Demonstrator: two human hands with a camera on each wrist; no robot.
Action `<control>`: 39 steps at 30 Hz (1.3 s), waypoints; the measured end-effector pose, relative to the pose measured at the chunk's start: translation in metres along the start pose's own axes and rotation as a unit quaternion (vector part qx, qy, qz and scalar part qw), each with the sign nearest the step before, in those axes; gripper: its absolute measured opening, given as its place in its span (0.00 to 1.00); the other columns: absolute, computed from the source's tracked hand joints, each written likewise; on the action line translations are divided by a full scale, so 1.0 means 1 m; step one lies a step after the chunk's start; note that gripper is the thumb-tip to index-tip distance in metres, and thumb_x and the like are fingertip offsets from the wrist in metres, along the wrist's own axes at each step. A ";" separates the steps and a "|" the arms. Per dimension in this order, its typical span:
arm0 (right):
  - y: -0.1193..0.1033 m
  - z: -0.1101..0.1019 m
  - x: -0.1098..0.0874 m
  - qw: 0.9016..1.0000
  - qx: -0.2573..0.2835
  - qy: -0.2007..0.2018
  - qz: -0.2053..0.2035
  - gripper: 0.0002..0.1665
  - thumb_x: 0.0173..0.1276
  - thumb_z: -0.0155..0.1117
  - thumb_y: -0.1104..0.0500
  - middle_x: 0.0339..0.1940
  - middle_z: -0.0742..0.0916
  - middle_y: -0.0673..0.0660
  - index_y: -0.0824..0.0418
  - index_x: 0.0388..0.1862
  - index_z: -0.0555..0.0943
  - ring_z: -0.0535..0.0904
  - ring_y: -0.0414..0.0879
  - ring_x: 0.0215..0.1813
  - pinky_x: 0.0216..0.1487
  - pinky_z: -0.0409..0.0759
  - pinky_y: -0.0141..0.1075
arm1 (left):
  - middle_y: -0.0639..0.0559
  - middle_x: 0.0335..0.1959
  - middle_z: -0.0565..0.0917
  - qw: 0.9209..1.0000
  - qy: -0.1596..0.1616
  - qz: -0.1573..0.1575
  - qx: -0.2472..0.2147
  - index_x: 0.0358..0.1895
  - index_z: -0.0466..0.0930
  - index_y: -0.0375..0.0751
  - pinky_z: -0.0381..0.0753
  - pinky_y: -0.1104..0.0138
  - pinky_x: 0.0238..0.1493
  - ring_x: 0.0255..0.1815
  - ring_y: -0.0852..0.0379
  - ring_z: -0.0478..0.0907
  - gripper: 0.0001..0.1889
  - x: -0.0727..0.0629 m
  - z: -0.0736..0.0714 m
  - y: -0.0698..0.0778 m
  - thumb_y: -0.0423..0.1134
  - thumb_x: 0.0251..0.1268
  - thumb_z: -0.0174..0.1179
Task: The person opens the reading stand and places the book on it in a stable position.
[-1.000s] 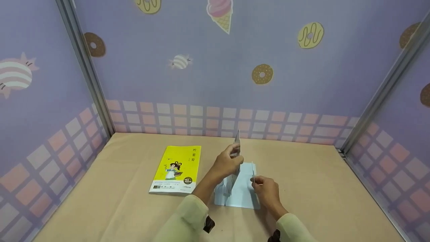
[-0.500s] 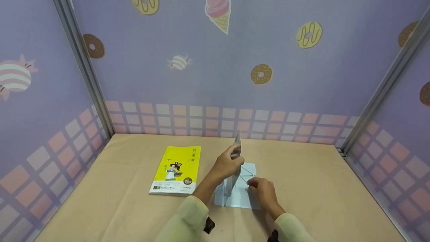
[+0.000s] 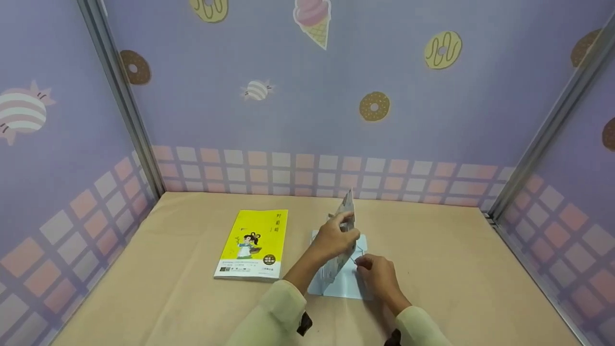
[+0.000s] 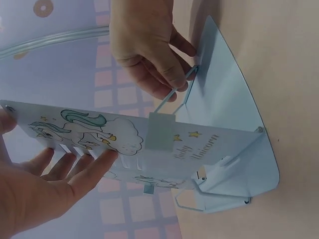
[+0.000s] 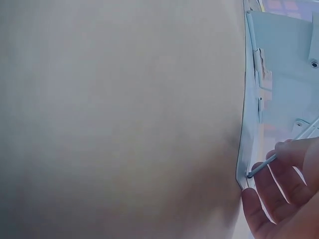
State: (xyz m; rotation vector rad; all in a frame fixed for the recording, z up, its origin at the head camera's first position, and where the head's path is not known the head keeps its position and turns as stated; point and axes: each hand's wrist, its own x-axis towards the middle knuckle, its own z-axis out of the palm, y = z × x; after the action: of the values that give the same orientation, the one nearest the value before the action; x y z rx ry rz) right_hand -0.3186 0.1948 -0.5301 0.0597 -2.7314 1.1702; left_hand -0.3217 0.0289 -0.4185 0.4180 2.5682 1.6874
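Note:
A light-blue metal book stand stands partly unfolded on the table, its base plate (image 4: pixel 224 89) lying flat. From the base rises the stand's panel (image 4: pixel 117 127), printed with a unicorn and stars. My left hand (image 3: pixel 335 240) holds this panel by its edges, thumb on one side and fingers on the other. With thumb and fingers my right hand (image 3: pixel 379 275) pinches the thin wire support (image 4: pixel 167 101) over the base's right side. In the right wrist view, the wire support (image 5: pixel 257 172) passes between the fingers, its lower end close to the base.
A yellow book (image 3: pixel 254 235) with a cartoon figure on its cover lies left of the stand. Beige cloth covers the table (image 3: pixel 456 269). A patterned purple wall (image 3: pixel 307 120) stands behind, with side walls at left and right.
My right hand has swung the wire support from upright to slanting left, towards the panel. More recently, my left hand has tilted the panel to the right, closer to the wire.

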 end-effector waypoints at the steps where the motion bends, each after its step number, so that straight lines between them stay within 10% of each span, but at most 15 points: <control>1: 0.000 0.000 -0.001 1.000 0.002 -0.002 -0.001 0.11 0.65 0.68 0.70 0.40 0.91 0.53 0.59 0.42 0.90 0.85 0.46 0.43 0.51 0.85 0.45 | 0.41 0.73 0.73 1.000 -0.001 0.001 0.009 0.75 0.68 0.47 0.77 0.45 0.65 0.69 0.39 0.74 0.34 0.000 0.003 0.001 0.49 0.64 0.54; 31: 0.001 -0.002 0.003 0.999 -0.032 0.000 -0.025 0.04 0.64 0.67 0.67 0.21 0.81 0.48 0.63 0.30 0.87 0.71 0.41 0.25 0.26 0.68 0.34 | 0.43 0.70 0.76 0.998 -0.007 0.024 0.059 0.72 0.72 0.44 0.77 0.49 0.65 0.69 0.43 0.75 0.33 -0.002 0.026 0.001 0.57 0.67 0.59; 39: -0.001 0.000 0.002 0.999 -0.044 -0.001 -0.020 0.19 0.65 0.66 0.66 0.15 0.70 0.46 0.55 0.17 0.71 0.64 0.40 0.21 0.22 0.60 0.32 | 0.43 0.69 0.77 0.998 -0.010 0.029 0.063 0.72 0.72 0.44 0.77 0.48 0.66 0.68 0.44 0.76 0.34 -0.002 0.027 -0.001 0.57 0.67 0.58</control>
State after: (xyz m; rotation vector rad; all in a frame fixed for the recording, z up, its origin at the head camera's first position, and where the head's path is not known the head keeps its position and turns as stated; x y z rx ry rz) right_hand -0.3208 0.1942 -0.5284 0.1041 -2.7669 1.0397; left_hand -0.3154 0.0524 -0.4307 0.5176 2.6816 1.5356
